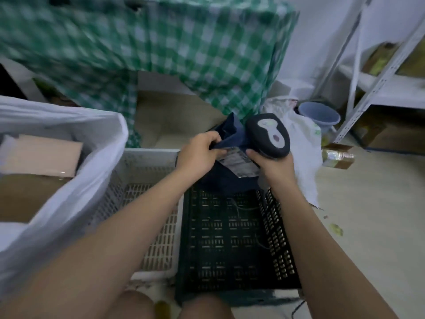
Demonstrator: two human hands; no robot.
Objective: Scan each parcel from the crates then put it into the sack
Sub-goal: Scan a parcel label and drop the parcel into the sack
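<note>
Over the black crate [232, 245] — left hand [197, 155] grips parcel [230, 134], right hand [274, 165] scanner [268, 134].

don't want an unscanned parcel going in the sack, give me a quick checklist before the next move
1. Parcel held: ok. The left hand grips the dark blue parcel by its upper edge.
2. Scanner in hand: ok. The right hand holds the scanner.
3. Label exposed: ok. The white label faces up, right beside the scanner head.
4. Scan registered: cannot tell; no light or beam shows.
5. Sack ready: ok. The white sack stands open at left, boxes already inside.
6. Crates emptied: ok; black crate and white crate show bare floors.
</note>
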